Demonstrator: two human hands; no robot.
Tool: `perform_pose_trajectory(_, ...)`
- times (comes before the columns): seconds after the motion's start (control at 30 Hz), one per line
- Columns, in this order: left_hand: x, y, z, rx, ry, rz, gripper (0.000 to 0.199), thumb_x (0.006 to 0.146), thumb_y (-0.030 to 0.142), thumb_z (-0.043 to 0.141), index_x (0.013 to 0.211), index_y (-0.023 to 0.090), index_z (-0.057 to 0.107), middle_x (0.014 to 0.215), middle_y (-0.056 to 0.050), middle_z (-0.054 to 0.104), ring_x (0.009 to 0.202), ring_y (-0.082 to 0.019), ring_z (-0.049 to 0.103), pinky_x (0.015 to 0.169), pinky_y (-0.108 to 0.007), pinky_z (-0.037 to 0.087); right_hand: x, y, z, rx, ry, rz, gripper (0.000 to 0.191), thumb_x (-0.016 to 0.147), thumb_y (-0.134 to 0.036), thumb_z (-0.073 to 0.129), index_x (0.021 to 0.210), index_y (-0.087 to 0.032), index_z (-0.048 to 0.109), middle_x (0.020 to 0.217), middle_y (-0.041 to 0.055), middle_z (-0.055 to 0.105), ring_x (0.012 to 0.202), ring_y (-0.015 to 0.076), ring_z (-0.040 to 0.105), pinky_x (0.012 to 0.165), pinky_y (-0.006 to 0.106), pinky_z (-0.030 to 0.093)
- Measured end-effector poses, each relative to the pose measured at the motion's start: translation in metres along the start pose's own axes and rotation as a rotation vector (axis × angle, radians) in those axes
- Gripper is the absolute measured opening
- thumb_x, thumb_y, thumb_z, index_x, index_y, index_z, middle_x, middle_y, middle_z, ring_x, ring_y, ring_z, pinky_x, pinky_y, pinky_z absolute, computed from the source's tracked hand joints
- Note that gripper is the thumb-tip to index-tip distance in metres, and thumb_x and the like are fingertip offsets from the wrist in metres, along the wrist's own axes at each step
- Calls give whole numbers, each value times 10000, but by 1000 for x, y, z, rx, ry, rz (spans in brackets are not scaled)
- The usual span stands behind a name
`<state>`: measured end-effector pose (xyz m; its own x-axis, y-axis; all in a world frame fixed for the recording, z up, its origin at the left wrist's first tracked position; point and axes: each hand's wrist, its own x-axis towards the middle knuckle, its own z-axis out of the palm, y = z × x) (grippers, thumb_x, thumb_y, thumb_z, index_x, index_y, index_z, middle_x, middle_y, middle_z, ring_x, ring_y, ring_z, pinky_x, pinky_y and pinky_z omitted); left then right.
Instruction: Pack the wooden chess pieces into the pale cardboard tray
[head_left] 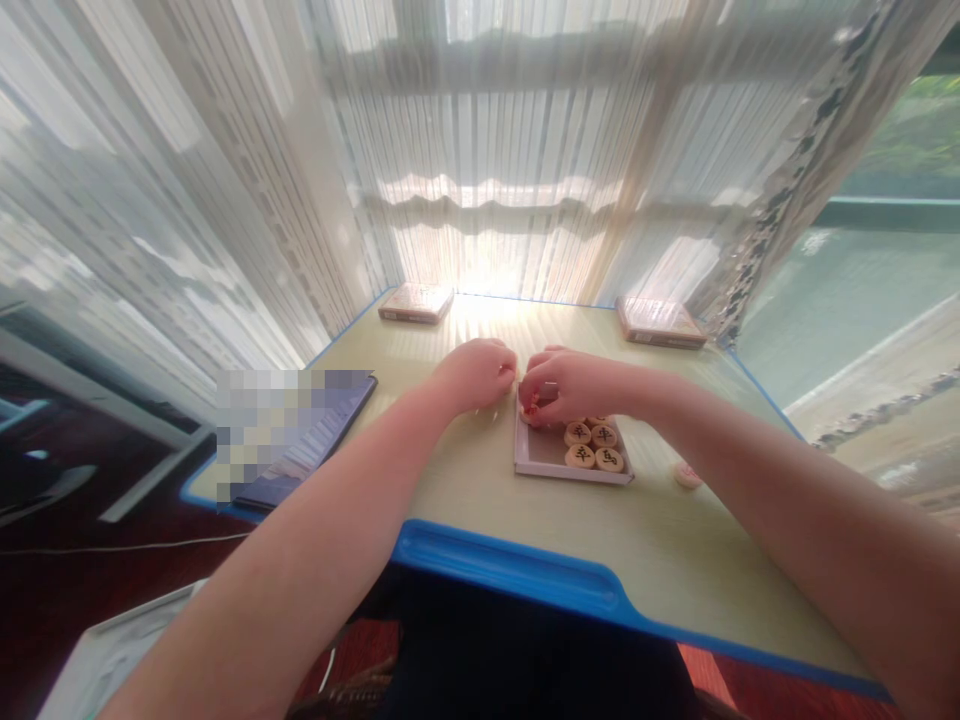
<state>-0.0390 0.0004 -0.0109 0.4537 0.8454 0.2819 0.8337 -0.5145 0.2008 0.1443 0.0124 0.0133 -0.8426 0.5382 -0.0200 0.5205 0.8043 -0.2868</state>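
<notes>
A shallow open box lies on the table, holding several round wooden Chinese chess pieces with black characters in its right part. Over the box's far left corner is my right hand, its fingers closed on a red-marked Chinese chess piece at the left wall. My left hand is curled just outside that wall, resting close to the tabletop. What its fingertips hold, if anything, is hidden. Another loose piece sits to the right of the box, partly behind my right forearm.
The pale table has a blue rim with a blue tray at its near edge. Flat boxes stand at the far left and far right. A tablet-like device, partly pixelated, lies at the left. Sheer curtains hang behind.
</notes>
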Motion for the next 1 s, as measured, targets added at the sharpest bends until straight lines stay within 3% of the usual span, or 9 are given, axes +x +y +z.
perform_pose_trajectory(0.17, 0, 0, 0, -10, 0, -2, 224, 734, 181, 465, 698, 176, 686, 759, -25, 636, 717, -161, 578, 657, -278, 428, 0, -3, -2, 11, -22, -13, 99, 699, -327, 661, 738, -253, 713, 867, 23, 634, 899, 206, 542, 790, 321, 421)
perform_pose_trajectory(0.33, -1, 0, -1, -26, -6, -11, 227, 735, 177, 461, 702, 174, 685, 772, -25, 637, 715, -156, 575, 647, -273, 432, -3, -2, -12, 59, -4, 33, 202, 717, -415, 644, 815, -257, 722, 906, 29, 633, 891, 202, 555, 744, 311, 428)
perform_pose_trajectory(0.5, -1, -1, 1, -29, 14, -18, 219, 749, 190, 467, 737, 182, 686, 807, -21, 650, 736, -157, 581, 675, -276, 453, -7, 21, -21, -36, 198, 309, 260, 771, -402, 569, 893, -211, 695, 890, 40, 644, 770, 177, 567, 669, 307, 414)
perform_pose_trajectory(0.63, 0, -1, 3, -30, 25, -17, 229, 768, 194, 462, 776, 187, 691, 851, -24, 665, 790, -163, 597, 732, -279, 468, -10, 46, -18, -47, 138, 484, 313, 750, -446, 587, 922, -206, 692, 929, 46, 663, 764, 182, 580, 650, 305, 414)
perform_pose_trajectory(0.9, -1, -8, 4, 74, 65, -99, 315, 782, 184, 462, 1016, 189, 673, 1072, -51, 648, 1047, -208, 570, 937, -320, 448, -11, 64, -10, 15, 161, 506, 368, 743, -381, 588, 1052, -194, 661, 1022, 59, 657, 862, 199, 596, 730, 304, 442)
perform_pose_trajectory(1.0, -1, -11, 8, 99, -8, -109, 374, 824, 191, 423, 1138, 184, 627, 1157, -64, 628, 1094, -206, 562, 961, -314, 436, -10, 66, -7, -21, 189, 452, 303, 751, -309, 571, 1009, -208, 693, 1020, 65, 635, 899, 201, 587, 806, 318, 432)
